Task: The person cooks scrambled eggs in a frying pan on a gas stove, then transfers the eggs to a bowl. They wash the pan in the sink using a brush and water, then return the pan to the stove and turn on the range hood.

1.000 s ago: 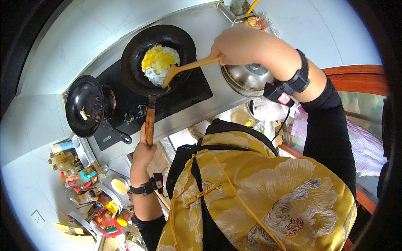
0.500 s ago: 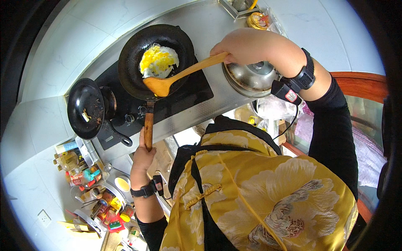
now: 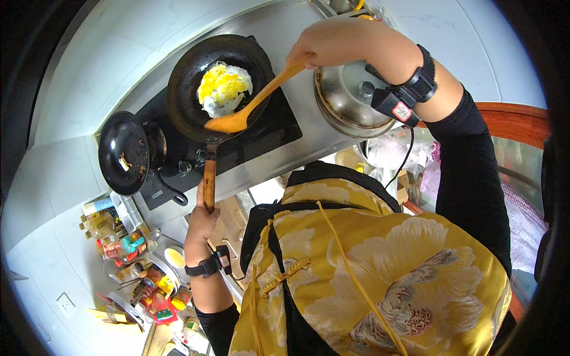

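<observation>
My left hand (image 3: pixel 202 224) is wrapped round the wooden handle of a dark wok (image 3: pixel 184 101) that rests on the black cooktop (image 3: pixel 285 124). In the wok lies a fried egg (image 3: pixel 225 88), white with broken yellow patches. My right hand (image 3: pixel 323 44) is closed on the upper end of a wooden spatula (image 3: pixel 261 105). The spatula's blade sits inside the wok's near side, just below the egg; whether it touches the egg's edge I cannot tell.
A smaller black frying pan (image 3: pixel 123 153) with food scraps in it stands at the left. To the right is a steel pot with a glass lid (image 3: pixel 350 98), under my right forearm. Several bottles and jars (image 3: pixel 133 249) crowd the lower left, beside a white wall socket (image 3: pixel 66 305).
My right hand has shifted a little left and away from me, tilting the spatula more steeply. Its blade has turned and looks narrower. My left hand keeps its hold on the wok handle.
</observation>
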`<action>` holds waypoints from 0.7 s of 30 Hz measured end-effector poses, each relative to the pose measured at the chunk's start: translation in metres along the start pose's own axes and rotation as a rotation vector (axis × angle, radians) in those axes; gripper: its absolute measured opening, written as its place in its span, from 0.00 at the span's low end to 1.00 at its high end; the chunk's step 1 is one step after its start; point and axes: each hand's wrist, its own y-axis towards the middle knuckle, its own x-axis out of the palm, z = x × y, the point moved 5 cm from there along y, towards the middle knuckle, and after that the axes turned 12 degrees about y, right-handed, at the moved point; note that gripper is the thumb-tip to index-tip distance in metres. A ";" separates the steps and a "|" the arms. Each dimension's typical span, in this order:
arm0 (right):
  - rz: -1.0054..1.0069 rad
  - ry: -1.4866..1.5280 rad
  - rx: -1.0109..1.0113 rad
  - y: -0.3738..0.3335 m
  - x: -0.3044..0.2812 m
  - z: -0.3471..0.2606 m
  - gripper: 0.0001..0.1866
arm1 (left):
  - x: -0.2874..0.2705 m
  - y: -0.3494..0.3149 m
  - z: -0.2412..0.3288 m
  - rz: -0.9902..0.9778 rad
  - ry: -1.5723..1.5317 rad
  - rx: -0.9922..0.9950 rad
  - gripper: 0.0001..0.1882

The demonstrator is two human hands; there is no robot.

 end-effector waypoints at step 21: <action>-0.024 -0.135 -0.011 0.026 -0.015 -0.027 0.13 | 0.004 0.001 -0.002 -0.035 -0.006 -0.020 0.48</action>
